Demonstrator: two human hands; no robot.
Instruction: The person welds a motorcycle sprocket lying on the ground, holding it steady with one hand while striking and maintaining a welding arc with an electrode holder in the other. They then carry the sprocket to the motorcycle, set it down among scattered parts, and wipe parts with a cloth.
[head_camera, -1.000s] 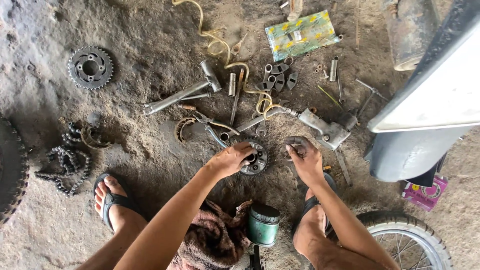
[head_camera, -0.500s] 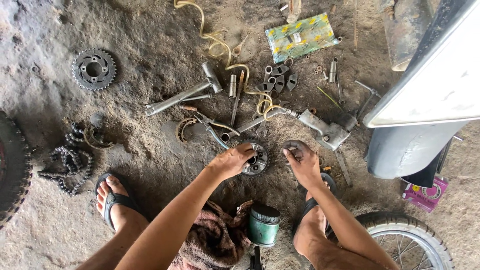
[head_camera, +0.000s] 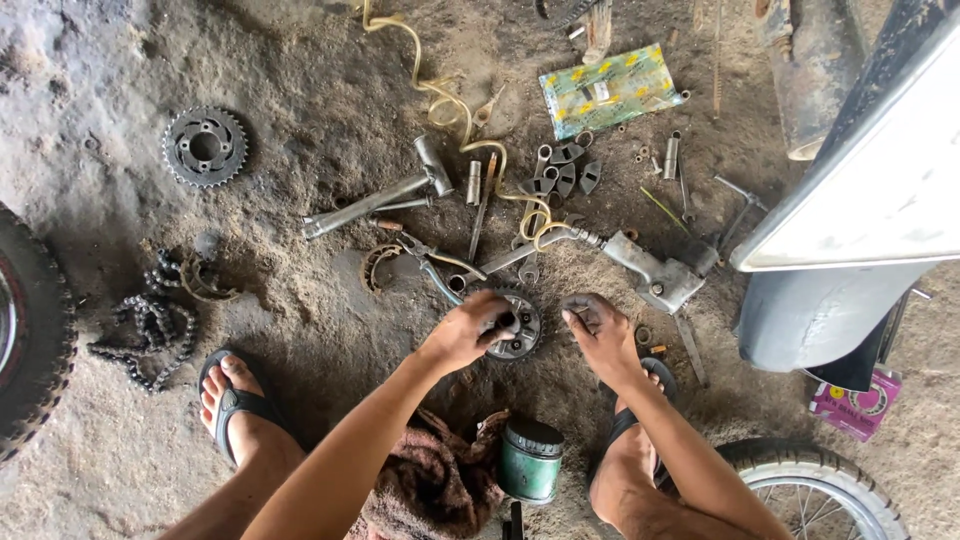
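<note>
I see my left hand with fingers curled on the rim of a small sprocket lying flat on the dirt just below the pliers, while my right hand hovers just beside it, fingers bent, grease-blackened and holding nothing, a green can near my knees.

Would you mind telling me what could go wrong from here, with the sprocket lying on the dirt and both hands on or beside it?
1. The left hand grips the toothed sprocket bare; greasy fingers might slip onto its teeth.
2. It lies on loose dirt, so grit may cling to it.
3. Small bolts and bushings lie scattered among the tools and could get buried or lost. The right hand hovers close, empty as far as I can see.
</note>
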